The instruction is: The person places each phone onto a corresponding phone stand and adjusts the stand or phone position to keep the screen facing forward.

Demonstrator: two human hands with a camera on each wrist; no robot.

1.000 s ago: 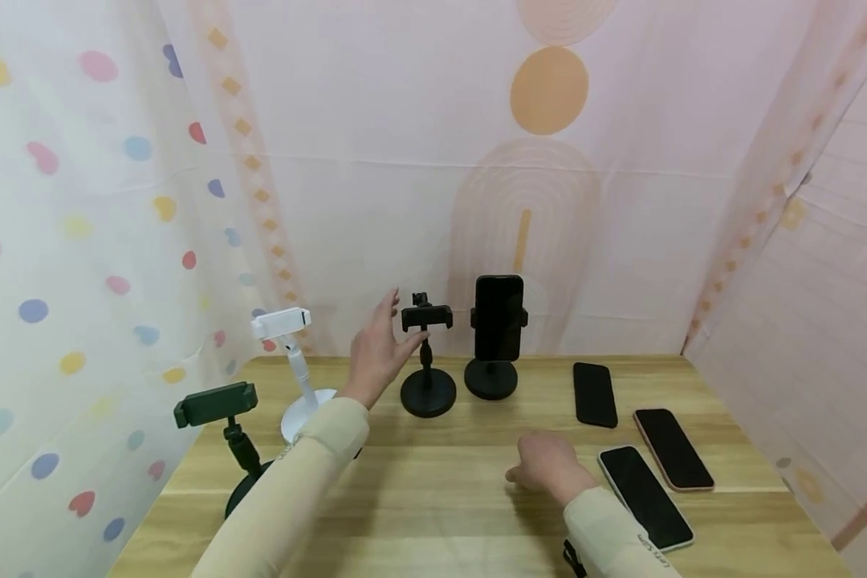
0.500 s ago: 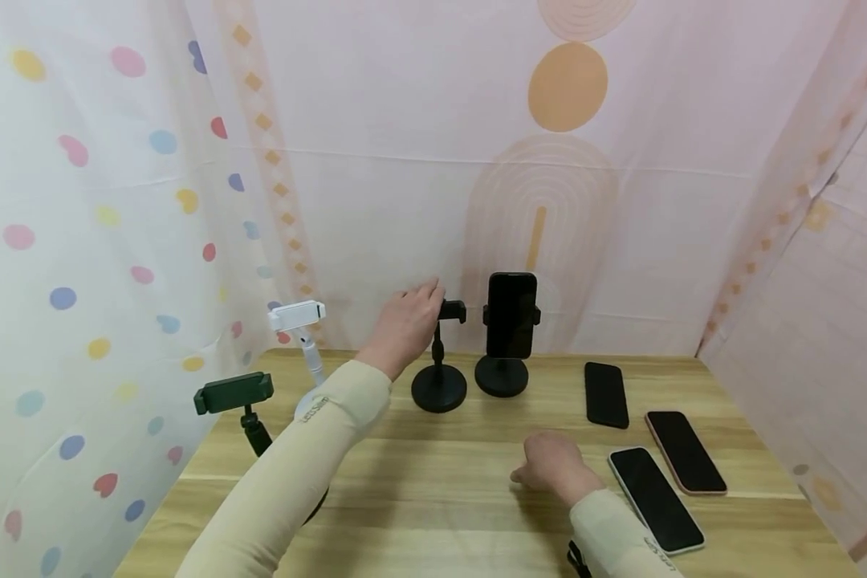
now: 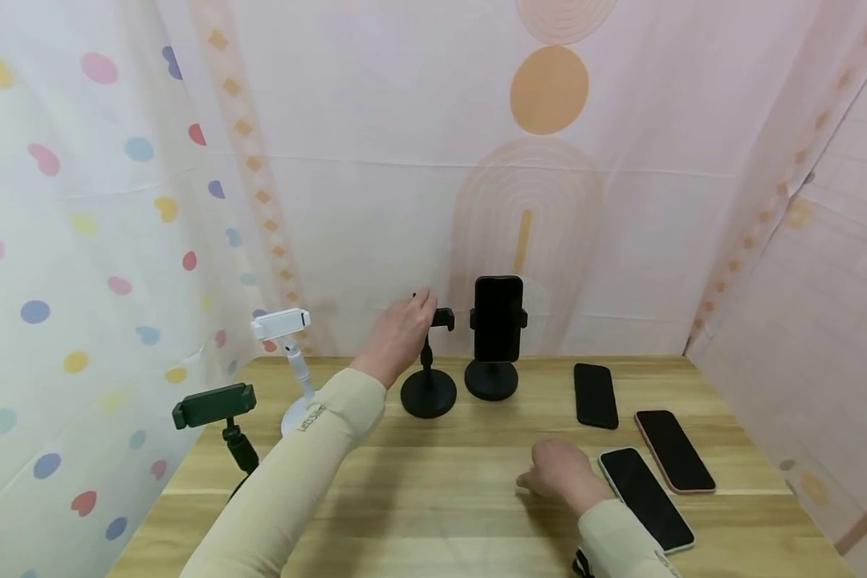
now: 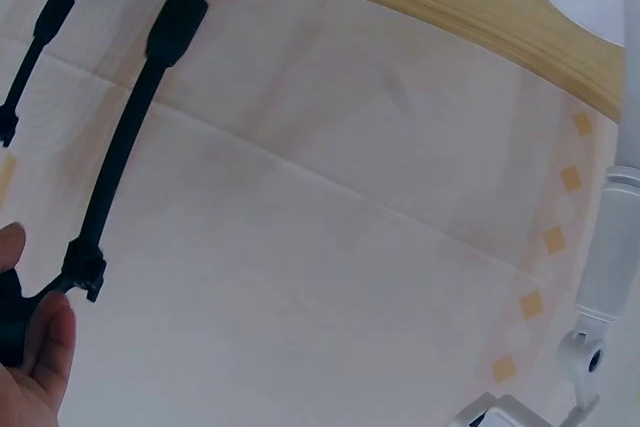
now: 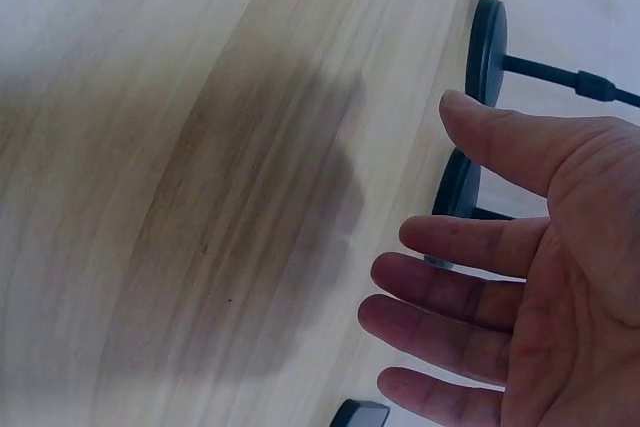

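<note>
Over at the back of the table (image 3: 433, 514), the left hand (image 3: 399, 333) has gone from hovering to wrapping its fingers round the empty black phone stand's (image 3: 429, 385) clamp, so adjusting looks underway. Right hand (image 3: 559, 474) rests loose, holding nothing, beside the nearest phone (image 3: 645, 498).

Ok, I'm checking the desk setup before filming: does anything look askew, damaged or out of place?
Nothing stands out. The four phone stands are upright; the left hand grips the clamp of the empty black round-based stand, and three dark-screened phones lie flat beside the open right hand.
</note>
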